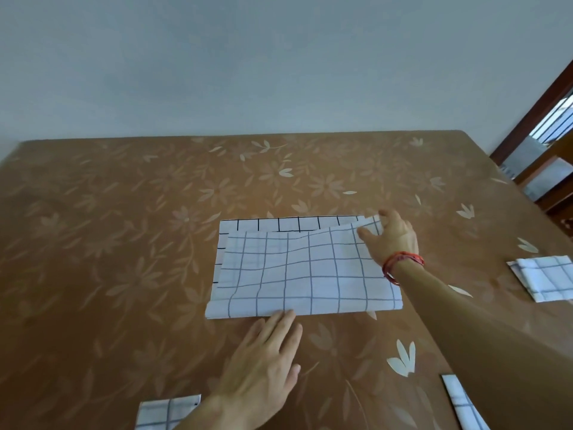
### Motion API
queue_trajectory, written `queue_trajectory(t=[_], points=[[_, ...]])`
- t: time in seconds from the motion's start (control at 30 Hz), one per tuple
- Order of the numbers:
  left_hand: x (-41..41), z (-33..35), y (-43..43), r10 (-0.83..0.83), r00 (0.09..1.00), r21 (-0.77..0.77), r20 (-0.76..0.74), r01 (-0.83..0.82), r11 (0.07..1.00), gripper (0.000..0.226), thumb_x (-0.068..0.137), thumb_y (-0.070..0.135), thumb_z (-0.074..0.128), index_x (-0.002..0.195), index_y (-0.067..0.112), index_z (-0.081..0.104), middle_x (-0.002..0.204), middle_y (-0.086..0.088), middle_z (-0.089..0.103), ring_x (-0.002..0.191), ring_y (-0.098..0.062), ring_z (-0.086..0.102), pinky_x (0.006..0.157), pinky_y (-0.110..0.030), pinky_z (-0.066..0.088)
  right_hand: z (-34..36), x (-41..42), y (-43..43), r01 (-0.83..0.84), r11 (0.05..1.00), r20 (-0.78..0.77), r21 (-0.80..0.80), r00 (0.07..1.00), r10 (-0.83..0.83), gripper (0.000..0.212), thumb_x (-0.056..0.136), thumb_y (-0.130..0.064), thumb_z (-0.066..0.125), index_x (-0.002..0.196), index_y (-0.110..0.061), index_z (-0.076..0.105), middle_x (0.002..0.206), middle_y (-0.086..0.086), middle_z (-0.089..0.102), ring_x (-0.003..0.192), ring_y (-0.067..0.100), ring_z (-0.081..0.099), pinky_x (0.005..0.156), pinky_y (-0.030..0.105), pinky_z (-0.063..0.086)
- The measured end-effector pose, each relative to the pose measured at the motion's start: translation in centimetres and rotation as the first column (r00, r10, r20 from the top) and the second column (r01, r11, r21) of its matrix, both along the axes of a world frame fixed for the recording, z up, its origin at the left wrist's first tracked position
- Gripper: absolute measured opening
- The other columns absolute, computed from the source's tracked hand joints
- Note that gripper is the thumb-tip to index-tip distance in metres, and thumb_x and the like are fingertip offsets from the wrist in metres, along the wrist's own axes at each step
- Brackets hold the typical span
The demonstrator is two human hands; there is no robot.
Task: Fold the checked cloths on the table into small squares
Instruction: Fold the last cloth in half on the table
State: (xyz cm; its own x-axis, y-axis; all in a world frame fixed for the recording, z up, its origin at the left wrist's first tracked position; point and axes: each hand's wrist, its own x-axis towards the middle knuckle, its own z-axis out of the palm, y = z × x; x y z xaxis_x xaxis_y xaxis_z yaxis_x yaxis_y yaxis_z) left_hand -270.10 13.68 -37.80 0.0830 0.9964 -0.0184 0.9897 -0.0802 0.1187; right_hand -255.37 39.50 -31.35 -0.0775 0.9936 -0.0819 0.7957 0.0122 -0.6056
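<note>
Centrally on the brown table covering printed with pale flowers [124,212] lies a large white cloth with a thin dark grid [304,274], doubled over into two layers that make a wide rectangle. The upper layer sits slightly askew, so a strip of the lower layer, with bolder black lines, shows along the far edge and down the left side. The right hand [393,237] reaches across to the far right corner of the upper layer and pinches it between thumb and fingers, holding that corner a little above the layer beneath. A red thread bracelet [403,262] circles this wrist. The left hand [263,361] lies palm down on the table covering with its fingers straight and close together. Their tips touch the near edge of the large white cloth, left of its middle, and grasp nothing. Three more checked pieces, already folded small, lie well apart from the centre: a folded checked square at the right [542,277], a folded checked piece at the near right [462,401] partly hidden by the right forearm, and a folded checked piece at the near left [167,412] cut off by the picture's bottom edge. Behind the table stands a pale grey-blue wall [279,72], and dark wooden furniture [545,169] shows at the far right.
</note>
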Motion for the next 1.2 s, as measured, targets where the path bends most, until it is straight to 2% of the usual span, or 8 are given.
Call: queue_trajectory(t=[0.1,0.2,0.27,0.4,0.5,0.67,1.0,1.2], points=[[-0.3,0.2,0.5,0.03,0.999,0.015,-0.035,-0.03,0.999,0.056,0.089,0.045,0.041,0.132,0.013,0.059,0.148,-0.007,0.046,0.136,-0.022,0.043,0.108,-0.041,0.04,-0.4,0.1,-1.0,-0.069,0.996,0.125,0.061,0.99,0.061,0.062,0.087,-0.04,0.062,0.141,-0.021,0.037,0.133,0.012,0.045,0.117,0.032,0.049,0.099,0.043,0.041],[-0.5,0.1,0.9,0.033,0.998,0.048,-0.051,-0.03,0.998,0.056,0.09,0.043,0.042,0.134,0.011,0.055,0.151,-0.009,0.041,0.142,-0.025,0.035,0.11,-0.045,0.023,-1.0,0.4,-3.3,-0.224,0.964,0.272,0.144,0.945,0.179,0.059,0.088,-0.041,0.059,0.139,-0.019,0.04,0.134,0.011,0.043,0.118,0.03,0.045,0.098,0.041,0.038],[-0.6,-0.2,1.1,0.044,0.997,0.052,-0.056,-0.041,0.998,0.057,0.09,0.044,0.042,0.135,0.011,0.054,0.152,-0.009,0.04,0.142,-0.025,0.034,0.11,-0.046,0.023,-2.0,0.6,-5.8,-0.362,0.917,0.355,0.169,0.89,0.286,0.058,0.088,-0.043,0.058,0.138,-0.019,0.043,0.139,0.011,0.042,0.122,0.029,0.044,0.098,0.041,0.039],[-0.6,-0.7,1.5,0.086,0.995,-0.001,-0.053,-0.087,0.996,0.062,0.087,0.049,0.04,0.133,0.011,0.058,0.148,-0.009,0.045,0.138,-0.025,0.041,0.109,-0.044,0.039,-4.3,0.9,-11.0,-0.577,0.781,0.45,0.238,0.778,0.438,0.055,0.082,-0.042,0.055,0.129,-0.013,0.055,0.135,0.015,0.052,0.121,0.032,0.054,0.093,0.044,0.049],[-0.5,-1.1,1.6,0.11,0.993,-0.002,-0.051,-0.11,0.994,0.063,0.088,0.048,0.041,0.134,0.008,0.056,0.148,-0.01,0.046,0.137,-0.025,0.042,0.108,-0.041,0.028,-6.0,0.7,-13.4,-0.686,0.705,0.518,0.181,0.676,0.524,0.058,0.082,-0.043,0.048,0.13,-0.012,0.056,0.139,0.016,0.052,0.126,0.03,0.053,0.097,0.043,0.05],[-0.2,-1.1,1.4,0.119,0.993,0.004,-0.025,-0.119,0.993,0.061,0.089,0.043,0.041,0.136,0.006,0.055,0.147,-0.009,0.047,0.138,-0.021,0.041,0.108,-0.037,0.024,-7.8,0.2,-14.9,-0.718,0.688,0.547,0.109,0.621,0.561,0.057,0.087,-0.041,0.042,0.136,-0.011,0.052,0.144,0.014,0.047,0.133,0.028,0.047,0.105,0.046,0.041],[-1.2,-0.1,0.1,0.174,0.985,-0.004,0.005,-0.174,0.985,0.058,0.09,0.032,0.035,0.136,0.001,0.053,0.144,-0.014,0.049,0.137,-0.024,0.043,0.11,-0.037,0.023,-7.5,-2.9,-17.5,-0.765,0.64,0.466,0.072,0.593,0.656,0.058,0.089,-0.032,0.035,0.138,-0.004,0.05,0.146,0.013,0.046,0.136,0.026,0.043,0.104,0.045,0.044],[-4.1,0.0,-2.1,0.321,0.946,-0.036,-0.046,-0.323,0.946,0.059,0.087,0.028,0.039,0.133,-0.006,0.053,0.144,-0.021,0.047,0.135,-0.03,0.045,0.105,-0.045,0.044,-7.4,-5.6,-19.2,-0.786,0.613,0.42,0.087,0.587,0.693,0.06,0.084,-0.027,0.035,0.136,-0.002,0.052,0.145,0.014,0.047,0.135,0.027,0.044,0.105,0.044,0.043]])
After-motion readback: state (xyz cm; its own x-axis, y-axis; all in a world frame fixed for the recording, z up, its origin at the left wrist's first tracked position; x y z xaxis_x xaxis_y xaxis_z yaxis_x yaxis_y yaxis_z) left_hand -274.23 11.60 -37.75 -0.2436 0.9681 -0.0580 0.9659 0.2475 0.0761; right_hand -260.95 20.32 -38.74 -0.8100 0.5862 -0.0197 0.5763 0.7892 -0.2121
